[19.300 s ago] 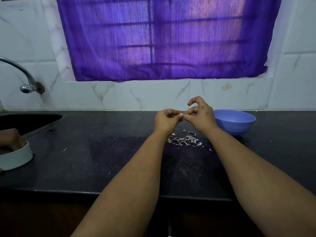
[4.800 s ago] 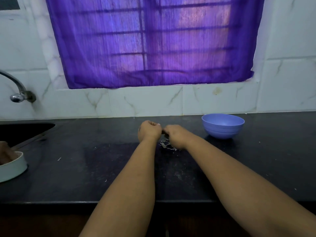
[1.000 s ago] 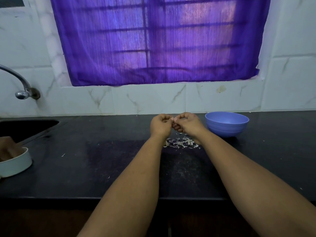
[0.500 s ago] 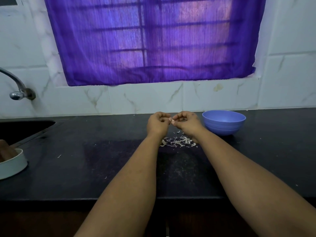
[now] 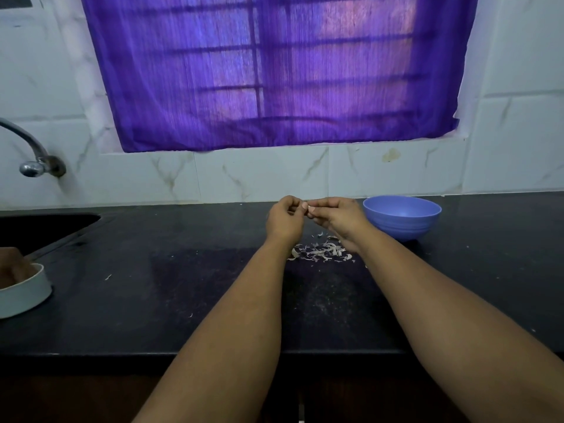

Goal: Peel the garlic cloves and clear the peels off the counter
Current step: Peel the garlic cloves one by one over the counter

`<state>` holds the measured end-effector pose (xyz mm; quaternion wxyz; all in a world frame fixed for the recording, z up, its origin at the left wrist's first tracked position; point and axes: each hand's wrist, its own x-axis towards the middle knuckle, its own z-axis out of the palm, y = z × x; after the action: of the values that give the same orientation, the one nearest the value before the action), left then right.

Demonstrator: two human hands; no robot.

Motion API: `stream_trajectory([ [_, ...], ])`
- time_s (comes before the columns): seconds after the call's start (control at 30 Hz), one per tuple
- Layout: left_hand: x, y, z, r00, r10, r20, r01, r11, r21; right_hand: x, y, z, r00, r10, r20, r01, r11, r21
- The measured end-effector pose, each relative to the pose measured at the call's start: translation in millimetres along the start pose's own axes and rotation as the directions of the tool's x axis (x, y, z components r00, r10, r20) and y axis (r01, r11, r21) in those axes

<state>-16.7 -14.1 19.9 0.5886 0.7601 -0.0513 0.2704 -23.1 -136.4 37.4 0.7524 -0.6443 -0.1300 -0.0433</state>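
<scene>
Head view is showing the left hand (image 5: 283,219) and right hand (image 5: 337,219) meeting above the dark surface (image 5: 183,285), curled fingers (image 5: 320,206) of both pinching a small pale garlic clove (image 5: 307,206) between them. Loose peels (image 5: 320,251) are lying on the surface just below the hands (a few scattered farther left). A blue bowl (image 5: 402,216) is sitting just right of the right hand.

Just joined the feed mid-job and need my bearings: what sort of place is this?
Most likely a home kitchen: a dark stone counter with a sink and curved metal tap at the left, white marbled wall tiles, and a blue plastic bowl beside scattered garlic peels.
</scene>
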Motion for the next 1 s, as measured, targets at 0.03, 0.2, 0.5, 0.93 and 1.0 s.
stream_trajectory([
  [0.03,-0.4,0.4,-0.2,1.000,0.000,0.007,0.000,1.000,-0.010,0.1,-0.7,-0.6,1.000,0.024,0.003,-0.024,0.999,0.039],
  [0.2,-1.8,1.9,-1.1,1.000,0.018,0.026,-0.017,0.999,-0.037,0.3,-3.5,-3.4,0.997,0.082,-0.006,-0.080,0.986,0.147],
  [0.5,-5.5,5.4,0.2,0.993,-0.079,0.093,0.093,0.983,-0.157,-3.2,-3.9,1.3,0.996,0.012,-0.089,-0.020,0.995,-0.096],
  [0.93,-4.4,1.4,0.8,0.951,-0.226,0.210,0.278,0.923,-0.267,1.4,-2.1,-12.5,0.977,-0.209,-0.032,0.135,0.735,-0.665],
  [1.0,-4.5,1.8,1.1,0.947,-0.240,0.213,0.296,0.909,-0.292,0.9,-3.3,-13.7,0.978,-0.208,-0.007,0.146,0.709,-0.690],
])
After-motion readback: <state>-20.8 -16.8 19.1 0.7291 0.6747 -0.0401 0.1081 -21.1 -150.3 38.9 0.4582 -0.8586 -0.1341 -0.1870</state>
